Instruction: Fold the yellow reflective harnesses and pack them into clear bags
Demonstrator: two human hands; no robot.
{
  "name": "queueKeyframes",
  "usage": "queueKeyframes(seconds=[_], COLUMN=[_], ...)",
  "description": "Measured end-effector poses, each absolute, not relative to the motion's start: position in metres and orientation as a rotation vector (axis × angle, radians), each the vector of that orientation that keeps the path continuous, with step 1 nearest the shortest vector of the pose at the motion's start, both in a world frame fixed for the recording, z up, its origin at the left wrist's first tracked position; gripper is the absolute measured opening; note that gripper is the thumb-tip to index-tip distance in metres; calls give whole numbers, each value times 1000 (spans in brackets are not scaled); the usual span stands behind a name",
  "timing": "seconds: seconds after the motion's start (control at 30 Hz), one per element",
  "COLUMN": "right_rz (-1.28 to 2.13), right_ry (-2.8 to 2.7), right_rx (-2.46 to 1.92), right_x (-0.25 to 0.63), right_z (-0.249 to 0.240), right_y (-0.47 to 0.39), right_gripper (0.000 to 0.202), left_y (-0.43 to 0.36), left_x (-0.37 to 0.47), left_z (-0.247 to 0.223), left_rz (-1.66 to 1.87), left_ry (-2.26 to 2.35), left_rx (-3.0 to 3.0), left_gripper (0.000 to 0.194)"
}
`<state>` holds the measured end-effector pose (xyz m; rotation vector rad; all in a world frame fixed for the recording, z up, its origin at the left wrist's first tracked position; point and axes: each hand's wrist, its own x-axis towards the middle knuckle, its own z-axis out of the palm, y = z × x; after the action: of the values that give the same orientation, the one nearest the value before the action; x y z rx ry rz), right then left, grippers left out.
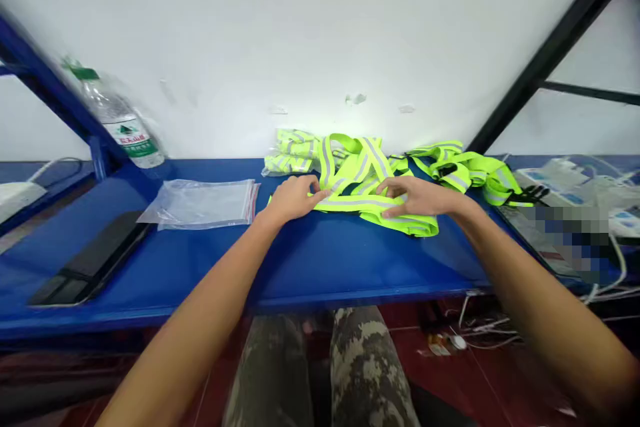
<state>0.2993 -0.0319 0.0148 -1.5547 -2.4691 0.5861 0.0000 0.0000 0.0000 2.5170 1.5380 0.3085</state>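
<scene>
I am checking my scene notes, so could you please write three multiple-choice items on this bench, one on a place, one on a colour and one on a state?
1. Where do the clear zip bags lie relative to the reflective vest?
A. To its left
B. On top of it
C. To its right

2. What colour is the bench top?
A. Red
B. Blue
C. White

3. How do the left hand and right hand stand?
A. Both raised in the air
B. Both resting on the vest
C. One holding the water bottle

Answers:
1 A, the bags sit left of the vest.
2 B, the surface is plainly blue.
3 B, both hands press the vest's straps.
</scene>
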Motion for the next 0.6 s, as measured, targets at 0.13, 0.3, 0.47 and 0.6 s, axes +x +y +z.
queueKeyframes(seconds=[0.13,0.3,0.47,0.6], right_rz=[454,82,-265,-368], right_ry=[-2442,-2313,-2334,-2395], right_rx=[-1561,-1460,-1290,-1270], right_x=[310,280,208,180], right_z=[1,-3,4,10], right_y=[-33,-50,-79,-75], right_gripper=[52,68,69,51], left_y=[1,3,0,-4], left_x=[-8,-8,-6,-8], left_z=[10,14,15,19], left_rz=[97,88,349,392], left_ry=[1351,1236,1361,1302], left_rx=[2589,2635,2740,2793], left_gripper=[82,50,49,54])
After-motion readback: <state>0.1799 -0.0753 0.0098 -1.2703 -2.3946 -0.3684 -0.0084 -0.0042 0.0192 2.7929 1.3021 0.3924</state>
